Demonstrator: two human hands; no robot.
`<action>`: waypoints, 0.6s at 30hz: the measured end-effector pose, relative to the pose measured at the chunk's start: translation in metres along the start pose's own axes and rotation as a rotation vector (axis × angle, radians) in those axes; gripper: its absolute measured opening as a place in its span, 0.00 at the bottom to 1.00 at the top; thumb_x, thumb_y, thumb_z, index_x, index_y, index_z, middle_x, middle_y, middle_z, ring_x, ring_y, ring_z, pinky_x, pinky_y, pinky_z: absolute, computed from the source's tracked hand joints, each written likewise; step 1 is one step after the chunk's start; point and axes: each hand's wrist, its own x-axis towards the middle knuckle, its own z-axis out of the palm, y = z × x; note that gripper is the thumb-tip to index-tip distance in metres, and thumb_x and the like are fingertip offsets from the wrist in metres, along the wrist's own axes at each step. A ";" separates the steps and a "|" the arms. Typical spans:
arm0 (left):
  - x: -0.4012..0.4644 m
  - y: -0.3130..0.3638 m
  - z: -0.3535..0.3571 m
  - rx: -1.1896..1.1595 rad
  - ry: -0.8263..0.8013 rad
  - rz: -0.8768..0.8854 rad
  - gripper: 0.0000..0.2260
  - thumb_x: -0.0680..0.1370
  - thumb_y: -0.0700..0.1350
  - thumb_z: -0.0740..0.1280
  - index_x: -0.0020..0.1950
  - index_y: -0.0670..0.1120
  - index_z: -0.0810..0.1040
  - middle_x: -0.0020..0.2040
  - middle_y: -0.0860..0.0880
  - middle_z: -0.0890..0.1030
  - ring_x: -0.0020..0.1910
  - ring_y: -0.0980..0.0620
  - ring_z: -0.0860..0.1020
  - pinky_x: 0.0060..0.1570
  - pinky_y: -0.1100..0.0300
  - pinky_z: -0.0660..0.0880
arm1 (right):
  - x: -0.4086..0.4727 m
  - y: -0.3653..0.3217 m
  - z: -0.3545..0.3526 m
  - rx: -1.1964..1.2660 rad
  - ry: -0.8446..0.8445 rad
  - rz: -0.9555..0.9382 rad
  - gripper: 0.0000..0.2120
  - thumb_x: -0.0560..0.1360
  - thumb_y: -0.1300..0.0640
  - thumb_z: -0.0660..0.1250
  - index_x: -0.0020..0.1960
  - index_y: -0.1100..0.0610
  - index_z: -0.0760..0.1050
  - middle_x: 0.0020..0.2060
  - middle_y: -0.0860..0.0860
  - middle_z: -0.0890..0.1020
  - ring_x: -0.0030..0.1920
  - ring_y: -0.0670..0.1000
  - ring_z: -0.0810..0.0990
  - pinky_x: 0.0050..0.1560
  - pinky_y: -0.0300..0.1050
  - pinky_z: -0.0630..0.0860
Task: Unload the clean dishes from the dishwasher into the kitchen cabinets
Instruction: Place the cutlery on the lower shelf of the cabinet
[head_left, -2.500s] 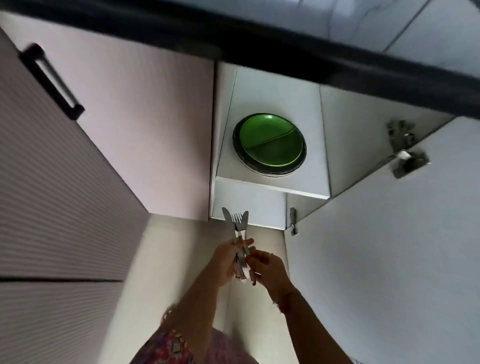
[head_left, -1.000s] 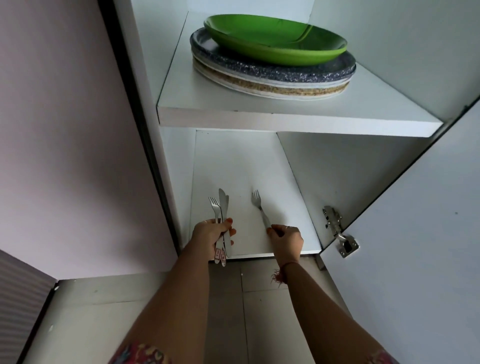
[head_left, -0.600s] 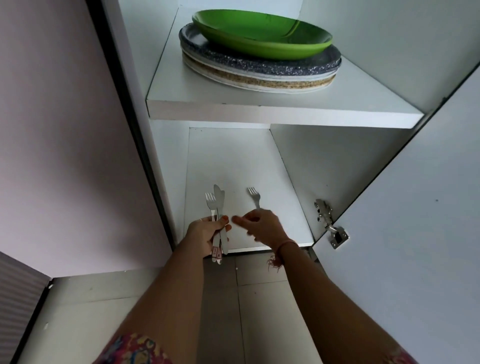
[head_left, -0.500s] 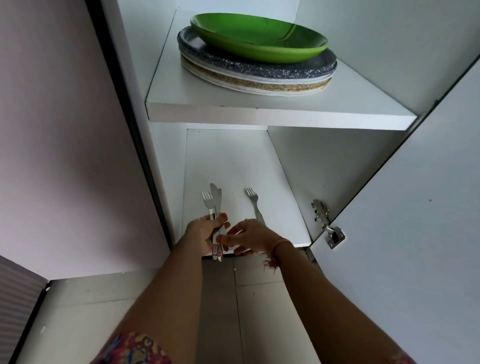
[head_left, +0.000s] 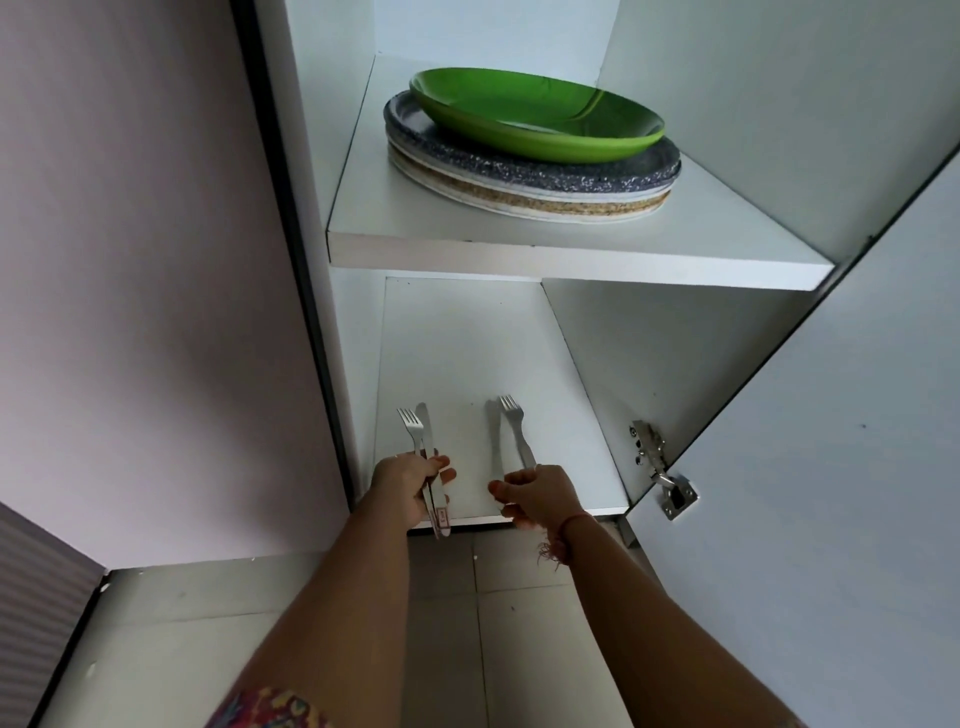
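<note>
- Both forearms are stretched forward and away from the camera toward the near edge of the lower shelf (head_left: 467, 353) of an open white cabinet.
- The left hand (head_left: 410, 486) is curled around the handles of a fork (head_left: 413, 434) and a knife (head_left: 427, 441); both are held side by side with tips pointing to the far side, over the near left part of the lower shelf.
- The handle ends of that fork and knife are seen sticking out below the left hand, past the shelf's near edge.
- The right hand (head_left: 535, 496) is seen with fingers curled at the near ends of a second knife (head_left: 494, 441) and a second fork (head_left: 514, 428), which are set side by side near the middle of the lower shelf, tips to the far side.
- Whether the second knife is pinched or only touched cannot be told, as the fingertips are hidden from view.
- A red thread bracelet (head_left: 563, 532) is worn on the right wrist.
- On the upper shelf (head_left: 571, 254), a green plate (head_left: 535, 119) is stacked on top of speckled plates (head_left: 519, 182).
- The cabinet door (head_left: 831, 467) is swung open at the right, with a metal hinge (head_left: 660, 470) on its inner side.
- A tiled floor (head_left: 493, 623) is seen under the arms.
</note>
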 end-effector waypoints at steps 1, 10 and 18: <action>0.000 -0.001 -0.001 0.000 0.007 -0.003 0.06 0.79 0.31 0.60 0.46 0.38 0.74 0.41 0.44 0.78 0.38 0.50 0.77 0.38 0.52 0.72 | 0.001 0.003 -0.001 -0.008 0.018 0.005 0.18 0.72 0.58 0.74 0.57 0.66 0.76 0.42 0.58 0.83 0.32 0.48 0.80 0.30 0.35 0.77; -0.006 -0.003 -0.004 0.019 -0.009 -0.013 0.14 0.79 0.32 0.61 0.64 0.33 0.72 0.41 0.43 0.76 0.40 0.49 0.77 0.38 0.51 0.74 | 0.009 0.007 -0.001 -0.231 0.198 -0.081 0.16 0.70 0.60 0.74 0.56 0.64 0.78 0.46 0.60 0.84 0.46 0.57 0.83 0.54 0.53 0.79; -0.004 0.001 0.000 0.024 -0.009 -0.025 0.10 0.78 0.36 0.64 0.59 0.37 0.75 0.41 0.43 0.78 0.40 0.48 0.78 0.51 0.47 0.74 | -0.013 -0.025 0.009 -0.126 -0.277 -0.047 0.18 0.71 0.45 0.71 0.52 0.59 0.78 0.42 0.51 0.83 0.38 0.45 0.83 0.33 0.35 0.78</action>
